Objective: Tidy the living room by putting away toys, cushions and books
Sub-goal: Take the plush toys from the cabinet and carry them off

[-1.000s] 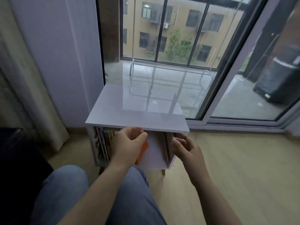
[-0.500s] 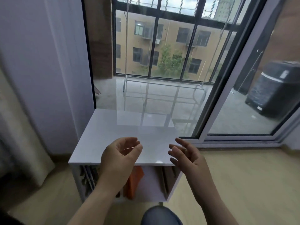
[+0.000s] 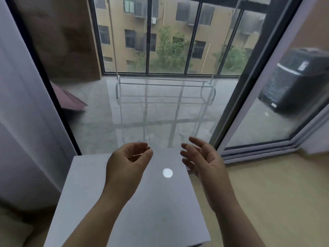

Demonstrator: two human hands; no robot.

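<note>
Cabinet top [image 3: 142, 216], white and glossy, fills the lower centre, with a round bright reflection [image 3: 167, 173] on it between the hands. We see only this top face, so we cannot tell where the task's items lie.

Left hand [image 3: 128, 163], centre frame, is above the top. Its fingers are loosely curled, thumb tip near the forefinger, holding nothing we can make out. A thin pale streak crosses the palm, identity unclear.

Right hand [image 3: 204, 157], just right of it and apart from it, has the palm turned toward the left hand and the fingers relaxed, slightly spread, over the cabinet's right edge.

Wooden floor [image 3: 276, 202] lies lower right. Beyond, a sliding door frame [image 3: 258, 82] runs diagonally up the right. Past the glass are a metal rack [image 3: 165, 84] at centre, a dark appliance [image 3: 299, 82] at right, then trees [image 3: 169, 50] and a yellow building [image 3: 167, 15] along the top.
</note>
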